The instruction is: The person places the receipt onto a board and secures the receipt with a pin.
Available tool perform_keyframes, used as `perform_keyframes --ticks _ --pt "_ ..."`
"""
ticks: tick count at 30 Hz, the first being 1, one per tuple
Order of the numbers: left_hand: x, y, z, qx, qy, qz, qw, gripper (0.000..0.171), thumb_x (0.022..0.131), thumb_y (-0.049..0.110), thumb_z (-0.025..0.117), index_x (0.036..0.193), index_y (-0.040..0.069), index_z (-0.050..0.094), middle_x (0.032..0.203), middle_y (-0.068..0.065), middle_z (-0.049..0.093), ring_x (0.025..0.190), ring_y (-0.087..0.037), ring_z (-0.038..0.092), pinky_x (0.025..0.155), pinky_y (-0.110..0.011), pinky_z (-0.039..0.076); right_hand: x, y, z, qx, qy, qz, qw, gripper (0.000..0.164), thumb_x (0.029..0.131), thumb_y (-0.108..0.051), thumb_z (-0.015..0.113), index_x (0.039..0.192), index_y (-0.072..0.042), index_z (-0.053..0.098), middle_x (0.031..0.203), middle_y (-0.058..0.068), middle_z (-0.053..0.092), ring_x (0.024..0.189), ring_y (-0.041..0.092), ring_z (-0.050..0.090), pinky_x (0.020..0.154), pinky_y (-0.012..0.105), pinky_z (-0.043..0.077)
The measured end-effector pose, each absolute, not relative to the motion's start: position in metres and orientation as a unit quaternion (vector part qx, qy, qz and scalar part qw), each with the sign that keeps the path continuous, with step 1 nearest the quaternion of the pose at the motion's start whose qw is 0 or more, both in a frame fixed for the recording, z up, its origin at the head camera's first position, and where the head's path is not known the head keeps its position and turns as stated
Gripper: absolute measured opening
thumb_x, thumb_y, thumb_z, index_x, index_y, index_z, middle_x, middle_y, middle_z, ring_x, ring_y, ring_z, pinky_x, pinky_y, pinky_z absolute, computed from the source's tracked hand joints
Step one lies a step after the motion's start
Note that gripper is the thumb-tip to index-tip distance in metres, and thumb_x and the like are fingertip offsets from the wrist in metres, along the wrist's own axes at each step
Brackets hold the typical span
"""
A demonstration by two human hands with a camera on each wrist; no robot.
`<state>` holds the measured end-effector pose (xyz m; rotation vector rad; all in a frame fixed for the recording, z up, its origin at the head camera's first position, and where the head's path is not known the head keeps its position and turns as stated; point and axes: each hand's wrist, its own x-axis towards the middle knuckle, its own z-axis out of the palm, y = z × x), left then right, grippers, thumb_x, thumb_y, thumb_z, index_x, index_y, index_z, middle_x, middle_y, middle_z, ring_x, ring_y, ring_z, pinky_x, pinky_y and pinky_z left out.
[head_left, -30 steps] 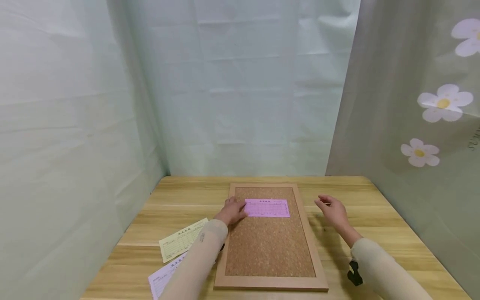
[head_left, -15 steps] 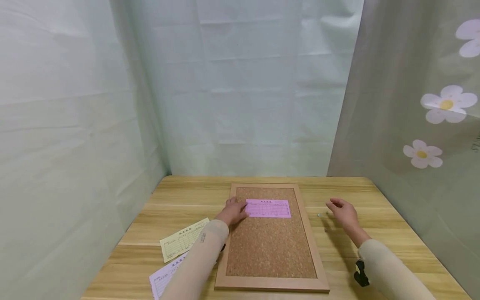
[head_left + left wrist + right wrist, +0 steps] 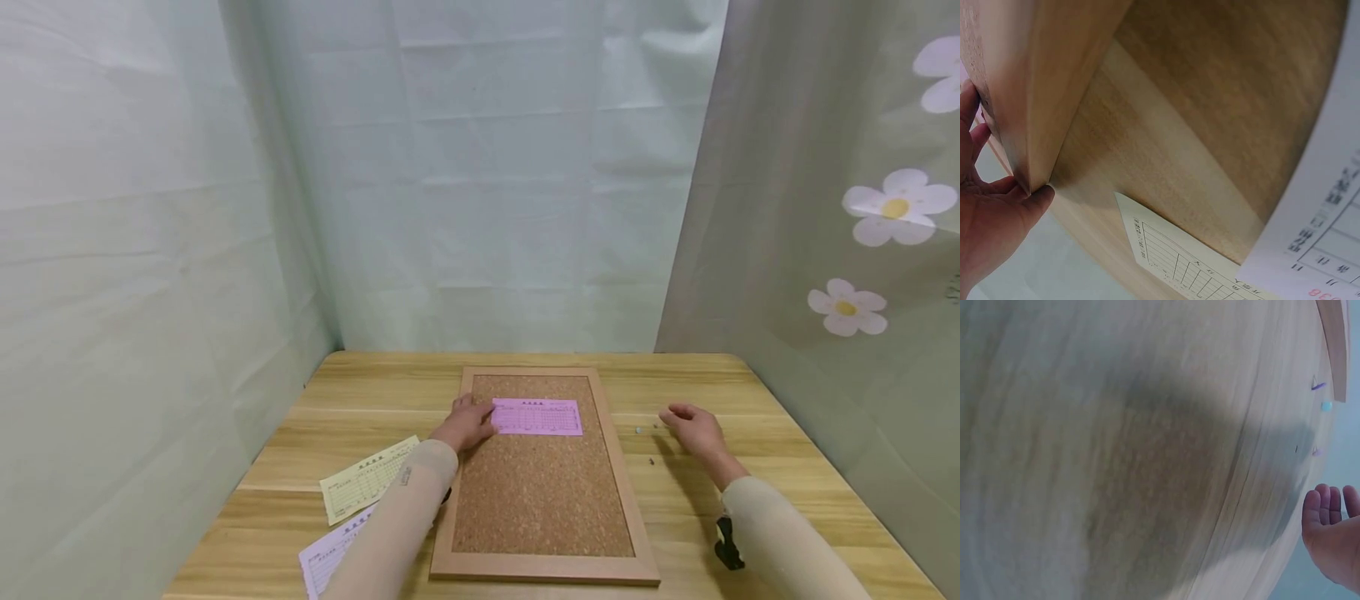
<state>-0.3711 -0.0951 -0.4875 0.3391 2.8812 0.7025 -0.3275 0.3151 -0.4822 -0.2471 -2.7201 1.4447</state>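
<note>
A cork board (image 3: 542, 500) with a wooden frame lies on the table. Across its upper part is a pink printed slip (image 3: 536, 417). My left hand (image 3: 465, 423) rests over the frame's left side, its fingertips touching the slip's left edge. In the left wrist view, the left hand (image 3: 997, 200) has fingers spread over the frame's corner. Right of the board, my right hand (image 3: 693, 433) hovers with loosely bent fingers, nothing visible in them. Near it lie small pushpins: a light blue one (image 3: 1327, 406), a purple one (image 3: 1318, 386) and another purple one (image 3: 1316, 451).
Left of the board, partly behind my left sleeve, are a yellow printed slip (image 3: 367, 479) and a pale lilac slip (image 3: 330, 554). The wooden table (image 3: 360, 383) is enclosed by pale curtains (image 3: 495, 183), with printed flowers on the right one.
My right hand has moved right, away from the board, bringing the small pins into sight on the table. The left hand and pink slip have stayed in place.
</note>
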Motion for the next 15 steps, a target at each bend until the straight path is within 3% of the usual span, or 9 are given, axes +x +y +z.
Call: perform_keyframes --ticks 15 --pt "-0.3733 -0.0952 -0.4910 0.113 0.963 0.232 0.076 0.053 0.099 0.030 0.061 0.149 0.015 0.048 0.160 -0.022 0.020 0.147 -0.039 0.016 0.111 -0.058 0.027 -0.3345 0.3229 -0.4868 -0.063 -0.872 0.485 0.017 0.053 0.103 -0.024 0.053 0.140 0.013 0.043 0.141 0.035 0.044 0.129 0.047 0.042 0.105 0.054 0.036"
